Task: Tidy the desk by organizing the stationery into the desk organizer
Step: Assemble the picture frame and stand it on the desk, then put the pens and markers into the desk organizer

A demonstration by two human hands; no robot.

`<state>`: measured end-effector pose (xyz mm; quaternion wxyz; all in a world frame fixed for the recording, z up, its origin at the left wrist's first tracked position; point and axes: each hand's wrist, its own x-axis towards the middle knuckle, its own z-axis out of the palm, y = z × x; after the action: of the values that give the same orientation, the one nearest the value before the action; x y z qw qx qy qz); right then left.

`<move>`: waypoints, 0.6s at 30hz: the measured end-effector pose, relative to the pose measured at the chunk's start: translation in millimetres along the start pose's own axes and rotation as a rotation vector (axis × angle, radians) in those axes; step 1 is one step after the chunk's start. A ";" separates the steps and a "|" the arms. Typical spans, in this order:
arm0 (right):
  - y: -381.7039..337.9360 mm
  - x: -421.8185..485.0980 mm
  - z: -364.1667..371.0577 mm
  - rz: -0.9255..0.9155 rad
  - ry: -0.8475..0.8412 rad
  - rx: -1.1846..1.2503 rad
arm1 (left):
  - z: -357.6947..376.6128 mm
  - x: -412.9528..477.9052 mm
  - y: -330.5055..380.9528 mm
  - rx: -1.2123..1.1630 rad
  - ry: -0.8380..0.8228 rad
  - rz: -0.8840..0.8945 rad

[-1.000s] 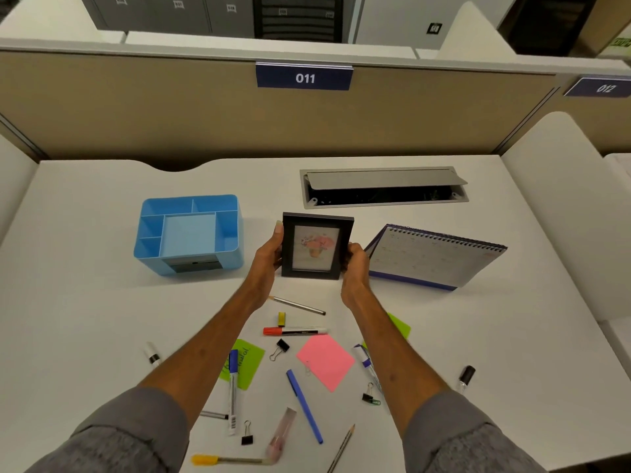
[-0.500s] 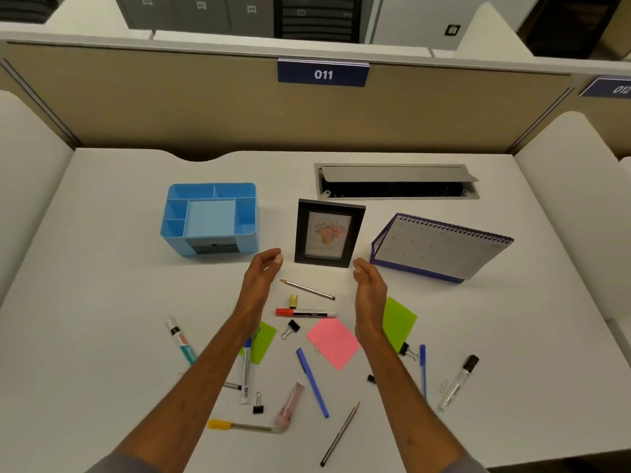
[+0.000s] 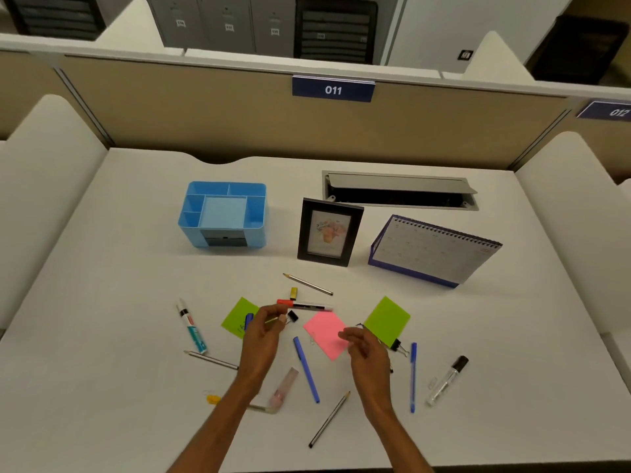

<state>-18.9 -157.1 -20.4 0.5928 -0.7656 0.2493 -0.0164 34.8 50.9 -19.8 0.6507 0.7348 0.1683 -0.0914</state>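
The blue desk organizer (image 3: 190,237) stands empty at the back left of the white desk. Stationery lies scattered in front of it: a red marker (image 3: 304,304), a pink sticky note (image 3: 324,332), two green notes (image 3: 238,317) (image 3: 387,319), blue pens (image 3: 306,369) (image 3: 413,377), pencils (image 3: 309,284) (image 3: 329,419) and a teal marker (image 3: 192,327). My left hand (image 3: 263,332) pinches with thumb and fingertip at the wire handle of a black binder clip (image 3: 292,315). My right hand (image 3: 365,348) hovers over the pink note's right corner, fingers loosely curled and holding nothing.
A black picture frame (image 3: 329,232) stands upright mid-desk, with a tilted desk calendar (image 3: 430,254) to its right and an open cable hatch (image 3: 399,191) behind. A clear marker (image 3: 447,380), a pink tube (image 3: 283,387) and another binder clip (image 3: 400,346) lie nearby. Partition walls surround the desk.
Both hands let go of the picture frame, which now stands on the desk, and drew back toward me. My left hand came down on the black binder clip; my right moved over the pink note.
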 end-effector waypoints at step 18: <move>26.9 -22.8 -12.0 -0.178 -0.327 -0.231 | 38.0 -37.9 -26.4 0.786 0.086 0.075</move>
<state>-52.4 -163.3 -35.3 0.5301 -0.8398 0.0815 0.0847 -6.7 11.1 -36.0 0.3153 0.9366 0.1206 -0.0942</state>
